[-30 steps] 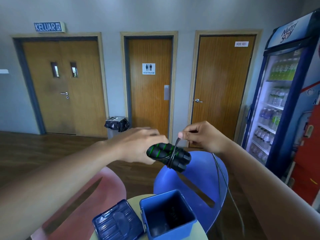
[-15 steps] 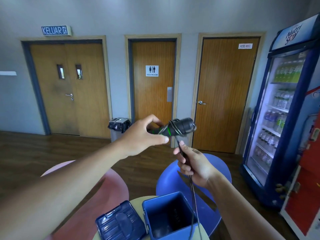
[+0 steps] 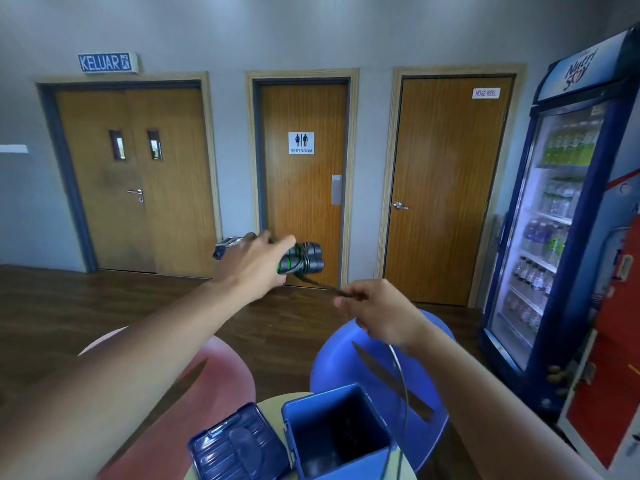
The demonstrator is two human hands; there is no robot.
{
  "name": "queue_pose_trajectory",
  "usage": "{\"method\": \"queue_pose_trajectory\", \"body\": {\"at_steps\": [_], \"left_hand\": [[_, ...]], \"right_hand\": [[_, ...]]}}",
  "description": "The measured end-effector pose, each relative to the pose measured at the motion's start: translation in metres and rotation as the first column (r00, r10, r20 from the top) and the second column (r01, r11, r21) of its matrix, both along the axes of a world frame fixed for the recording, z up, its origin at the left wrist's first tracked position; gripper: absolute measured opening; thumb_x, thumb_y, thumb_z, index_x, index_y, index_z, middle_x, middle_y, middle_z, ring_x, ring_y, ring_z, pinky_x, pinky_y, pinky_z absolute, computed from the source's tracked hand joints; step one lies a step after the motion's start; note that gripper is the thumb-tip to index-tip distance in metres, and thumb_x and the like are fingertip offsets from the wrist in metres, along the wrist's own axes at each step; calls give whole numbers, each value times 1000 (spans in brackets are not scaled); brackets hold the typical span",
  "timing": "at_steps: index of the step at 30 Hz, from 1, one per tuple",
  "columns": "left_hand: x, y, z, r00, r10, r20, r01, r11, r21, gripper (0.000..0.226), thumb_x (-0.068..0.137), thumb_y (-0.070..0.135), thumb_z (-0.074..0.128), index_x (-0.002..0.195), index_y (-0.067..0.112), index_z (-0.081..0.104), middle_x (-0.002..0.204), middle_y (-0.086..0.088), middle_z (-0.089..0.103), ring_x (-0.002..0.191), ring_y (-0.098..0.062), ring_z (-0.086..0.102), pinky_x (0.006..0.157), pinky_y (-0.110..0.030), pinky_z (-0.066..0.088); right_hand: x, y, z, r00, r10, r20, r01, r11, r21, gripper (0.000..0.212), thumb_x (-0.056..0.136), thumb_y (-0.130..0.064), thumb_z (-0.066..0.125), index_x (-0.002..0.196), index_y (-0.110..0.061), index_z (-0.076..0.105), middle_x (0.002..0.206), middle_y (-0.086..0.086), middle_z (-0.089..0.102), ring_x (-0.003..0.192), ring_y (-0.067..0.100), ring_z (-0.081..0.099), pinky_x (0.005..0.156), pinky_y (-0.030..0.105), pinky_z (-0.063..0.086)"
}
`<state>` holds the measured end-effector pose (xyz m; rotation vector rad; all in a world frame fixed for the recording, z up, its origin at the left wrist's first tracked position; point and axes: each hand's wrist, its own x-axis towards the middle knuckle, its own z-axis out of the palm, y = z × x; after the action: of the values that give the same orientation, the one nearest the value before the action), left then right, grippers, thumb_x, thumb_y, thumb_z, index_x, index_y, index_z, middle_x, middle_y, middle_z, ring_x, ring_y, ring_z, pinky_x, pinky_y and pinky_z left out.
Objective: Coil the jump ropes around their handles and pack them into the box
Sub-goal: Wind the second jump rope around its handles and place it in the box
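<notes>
1. An open blue plastic box (image 3: 346, 465) stands on a small round bench (image 3: 270, 401) at the bottom of the view. Its inside is in deep shadow, so what it holds cannot be told.
2. The box's blue lid (image 3: 239, 445) lies flat just beside it on the left, touching the bench.
3. Half a second earlier, the right grip (image 3: 377, 313) sat directly below the jump rope handles (image 3: 301, 258). It is now out to their lower right, and the cord (image 3: 318, 284) runs slantwise between them instead of straight down.
4. The left grip (image 3: 249, 265) is closed around the two black, green-striped handles. It holds them side by side in the air, well above the box, with their free ends pointing right.
5. Several turns of cord are wound around the handles near those free ends.
6. The right grip pinches the cord, which stretches from the handles to its fingertips. The loose remainder hangs from this hand down past the box's right side.
7. A blue chair (image 3: 346, 358) and a pink chair (image 3: 225, 375) stand behind the bench.
</notes>
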<state>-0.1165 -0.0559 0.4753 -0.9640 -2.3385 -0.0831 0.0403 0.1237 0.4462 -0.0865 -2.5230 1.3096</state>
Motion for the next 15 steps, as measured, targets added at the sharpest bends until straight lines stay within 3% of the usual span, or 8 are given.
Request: {"method": "queue_pose_trajectory", "body": {"at_steps": [3,5,7,11,13,15], "left_hand": [[-1,-5,-8,988,-149,33,152,970,-188,47,89,39,69,129,31,46,125,-1,50,107,-23,54,69,-32,42],[4,-9,-9,947,-293,132,316,925,-213,48,86,42,71,128,34,51,130,7,46,107,-17,55,73,-28,43],[15,-11,-6,884,-407,230,448,877,-171,49,81,42,75,124,34,54,125,13,48,105,-13,56,78,-28,46],[41,-14,7,777,-539,326,579,815,-32,49,72,50,73,115,39,52,112,18,53,97,-13,59,83,-35,50],[51,-16,12,715,-603,354,617,782,85,51,70,44,80,115,36,57,108,16,58,97,-10,60,84,-32,49],[59,-17,18,661,-637,396,610,764,211,50,70,33,88,113,30,63,105,15,63,97,-9,61,84,-28,48]], "right_hand": [[-1,14,23,992,-44,-118,68,976,208,15,96,-27,65,89,-16,73,63,-11,59,49,-2,49,51,13,34],[-3,25,33,984,-39,-172,79,969,233,7,92,-30,69,89,-25,74,79,-10,71,69,-2,60,64,15,43],[-4,35,38,985,24,-170,11,979,203,9,89,-33,72,83,-27,75,80,-5,74,74,11,63,71,25,46],[-2,46,37,987,151,-51,-153,988,-26,27,89,-38,67,68,-21,72,60,-7,63,53,10,49,56,20,38],[-4,50,26,975,223,-9,-222,965,-139,32,87,-43,66,70,-16,74,63,0,61,56,14,49,57,27,37],[-9,50,9,943,332,-31,-325,892,-315,47,89,-43,66,85,3,70,75,17,63,67,24,56,64,36,43]]}}
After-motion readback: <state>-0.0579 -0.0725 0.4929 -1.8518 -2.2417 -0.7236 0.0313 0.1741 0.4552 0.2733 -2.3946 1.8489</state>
